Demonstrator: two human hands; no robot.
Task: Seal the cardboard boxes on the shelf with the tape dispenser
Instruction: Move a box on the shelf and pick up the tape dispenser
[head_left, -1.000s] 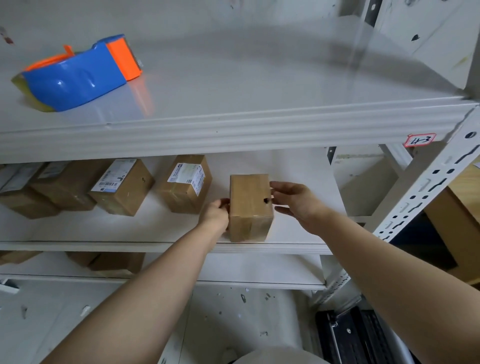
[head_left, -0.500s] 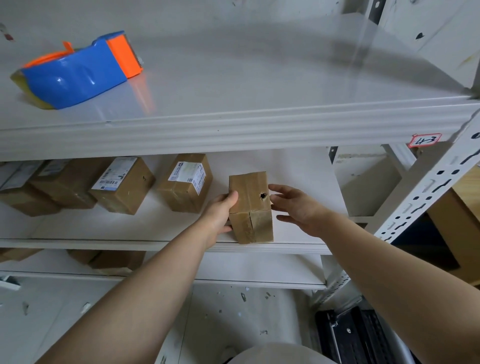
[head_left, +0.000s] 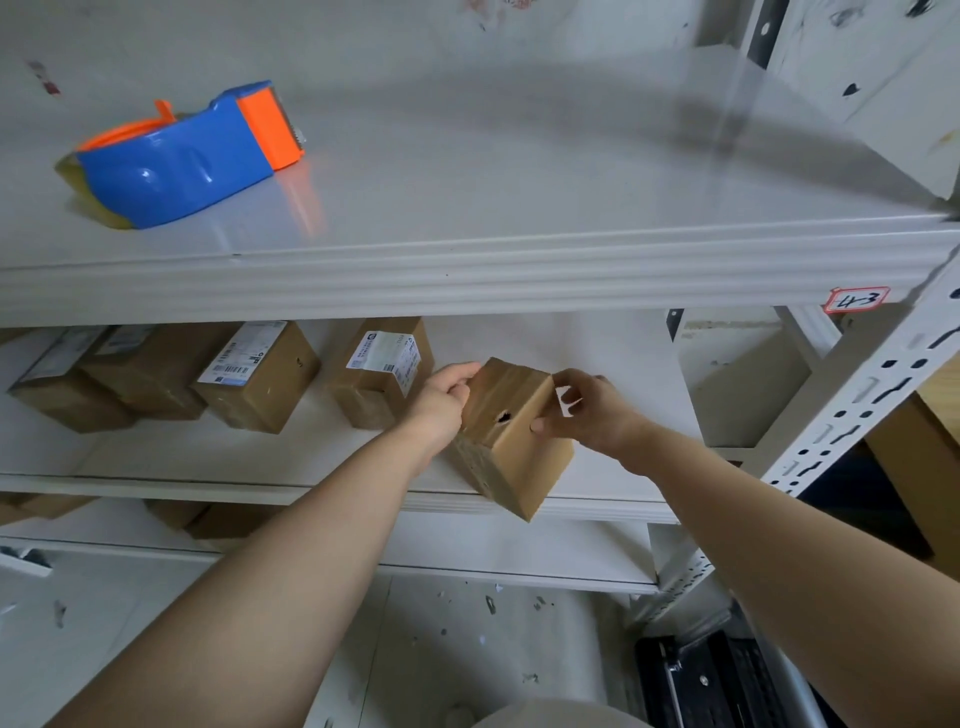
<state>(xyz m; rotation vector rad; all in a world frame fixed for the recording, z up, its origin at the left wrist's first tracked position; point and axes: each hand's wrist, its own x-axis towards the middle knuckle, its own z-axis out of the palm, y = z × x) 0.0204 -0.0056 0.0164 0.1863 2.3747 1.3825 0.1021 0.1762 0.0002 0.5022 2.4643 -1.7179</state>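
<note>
Two bare hands hold a small cardboard box (head_left: 511, 447) tilted on a corner at the front edge of the middle shelf (head_left: 156, 457). The left hand (head_left: 447, 400) curls round its upper left edge. The right hand (head_left: 592, 410) pinches the right side, thumb on the front face. The tilt likely brings a seam up for taping. The tape dispenser (head_left: 187, 156) lies untouched on the top shelf (head_left: 519, 182), well apart. Labelled boxes (head_left: 257, 379) sit further left.

A small brown cardboard box (head_left: 524, 457) with a ragged hole in one face hangs tilted, gripped between the left hand (head_left: 444, 400) and right hand (head_left: 592, 415), its lowest corner past the shelf edge (head_left: 311, 491). Labelled boxes (head_left: 384, 374) stand just left of the grip. The blue-and-orange tape dispenser (head_left: 176, 166) lies above it and to the left, on the upper shelf (head_left: 467, 280).
</note>
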